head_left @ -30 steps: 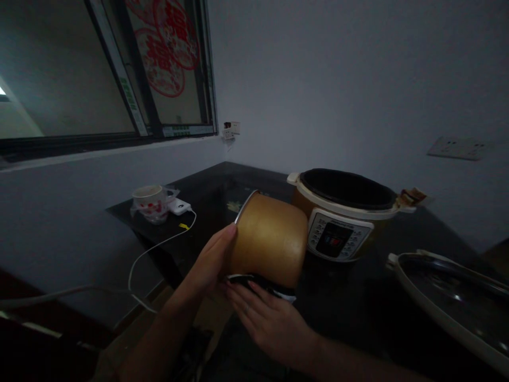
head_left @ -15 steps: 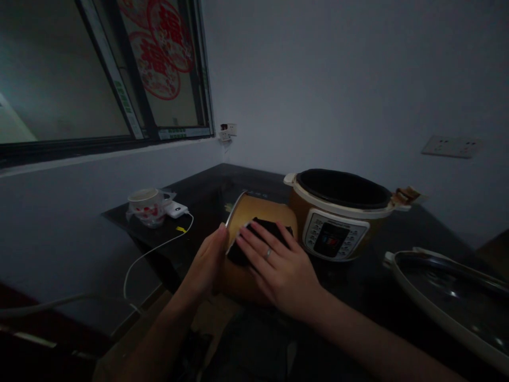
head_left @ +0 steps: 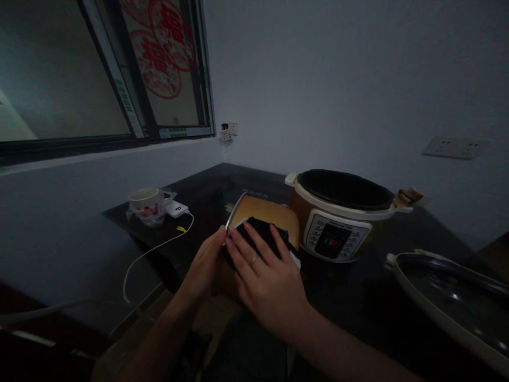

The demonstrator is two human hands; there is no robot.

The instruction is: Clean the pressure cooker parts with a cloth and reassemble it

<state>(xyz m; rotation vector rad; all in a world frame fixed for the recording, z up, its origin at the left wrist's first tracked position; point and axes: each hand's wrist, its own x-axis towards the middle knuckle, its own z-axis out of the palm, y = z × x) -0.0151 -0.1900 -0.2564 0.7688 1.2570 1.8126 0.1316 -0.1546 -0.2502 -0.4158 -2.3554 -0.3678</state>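
A gold-coloured pot (head_left: 274, 210) with a thin silver rim is tipped on its side at the near edge of the table. My left hand (head_left: 203, 263) grips its left side by the rim, thumb and fingers closed on it. Across the pot's curved outer side, my right hand (head_left: 271, 280) presses a black cloth (head_left: 260, 227) with pale edges, its ringed fingers laid over the fabric. Both hands hide the lower part of the pot. Just beyond it stands an electric pressure cooker (head_left: 338, 236), lidless, with a dark inside.
The cooker's lid (head_left: 441, 284) lies at the right. A cup in a plastic bag (head_left: 148, 207) and a white power bank (head_left: 177, 209) with a trailing cable are at the left of the dark table (head_left: 214, 185). Wall sockets (head_left: 455, 147) are behind.
My right hand has slid the cloth a little left and toward me over the pot, and a pale cloth edge now shows at the right. My left hand stays put.
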